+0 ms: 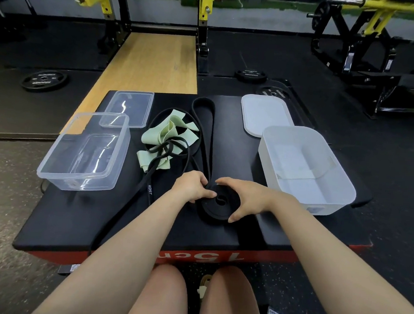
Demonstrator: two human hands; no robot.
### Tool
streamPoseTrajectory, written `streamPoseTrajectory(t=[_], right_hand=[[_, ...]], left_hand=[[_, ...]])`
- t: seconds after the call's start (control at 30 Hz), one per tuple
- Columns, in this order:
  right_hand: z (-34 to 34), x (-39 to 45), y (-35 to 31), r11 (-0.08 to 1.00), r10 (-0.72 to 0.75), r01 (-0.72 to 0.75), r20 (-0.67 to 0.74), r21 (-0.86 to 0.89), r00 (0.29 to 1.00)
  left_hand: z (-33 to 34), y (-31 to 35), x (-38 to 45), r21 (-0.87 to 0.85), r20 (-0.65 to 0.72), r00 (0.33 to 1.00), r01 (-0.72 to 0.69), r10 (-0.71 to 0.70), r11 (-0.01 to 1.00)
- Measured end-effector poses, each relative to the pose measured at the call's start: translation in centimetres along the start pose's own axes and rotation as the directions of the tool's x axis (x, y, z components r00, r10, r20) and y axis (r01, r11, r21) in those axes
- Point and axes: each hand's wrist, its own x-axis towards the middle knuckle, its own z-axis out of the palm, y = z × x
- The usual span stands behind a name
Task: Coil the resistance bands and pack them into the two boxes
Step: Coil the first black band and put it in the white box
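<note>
At the left of the black padded platform (52,221) stands a clear box (83,152), open and holding nothing, with its clear lid (127,108) lying flat just behind it. Right of these lies a tangle: a pale green band (168,138) crumpled in loose folds, with a thin black band (149,189) looped through it and trailing toward the near-left edge of the platform. Next comes the wide black band (204,129), its uncoiled length running straight away from the person, long axis near to far, ending in a rounded loop at the far side. Its near end is wound into a flat coil (218,203) lying on the platform. The left hand (193,187) pinches the coil's left side where the band feeds in; the right hand (243,200) curls around its right rim, thumb at the near edge. At the right sits a white box (305,168), open, with its white lid (264,115) behind it. Weight plates (45,80) lie on the floor beyond.
</note>
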Motion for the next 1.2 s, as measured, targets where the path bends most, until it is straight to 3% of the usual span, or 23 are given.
streamPoseTrajectory(t=[0.2, 0.33, 0.43, 0.63, 0.77, 1.07, 1.2], right_hand=[[0.9, -0.1, 0.4, 0.997, 0.029, -0.03, 0.011, 0.078, 1.0], [2.2, -0.9, 0.3, 0.992, 0.127, -0.128, -0.145, 0.004, 0.981], [2.8, -1.3, -1.0, 0.98, 0.197, -0.2, -0.159, -0.002, 0.967], [4.4, -0.7, -3.0, 0.964, 0.204, -0.243, -0.286, -0.109, 0.936], [4.3, -0.3, -2.3, 0.975, 0.134, -0.183, -0.32, -0.127, 0.938], [2.4, 0.0, 0.3, 0.981, 0.012, -0.052, -0.208, -0.189, 0.978], [1.7, 0.3, 0.8, 0.976, -0.034, -0.002, -0.163, -0.22, 0.986]], left_hand=[[-0.1, 0.5, 0.4, 0.005, 0.042, 0.998, 0.04, -0.041, 0.999], [0.1, 0.5, 0.4, -0.016, 0.028, 0.997, 0.071, -0.071, 0.997], [0.2, 0.4, 0.2, -0.023, 0.019, 0.997, 0.08, -0.079, 0.997], [0.2, 0.3, 0.3, 0.011, 0.011, 0.998, 0.066, -0.066, 0.998], [0.1, 0.3, 0.8, 0.006, 0.052, 0.997, 0.059, -0.059, 0.998], [-1.1, 1.4, 1.1, -0.119, 0.214, 0.975, 0.089, -0.062, 0.989], [-1.5, 1.6, 1.4, -0.093, 0.202, 0.979, 0.041, -0.022, 0.995]])
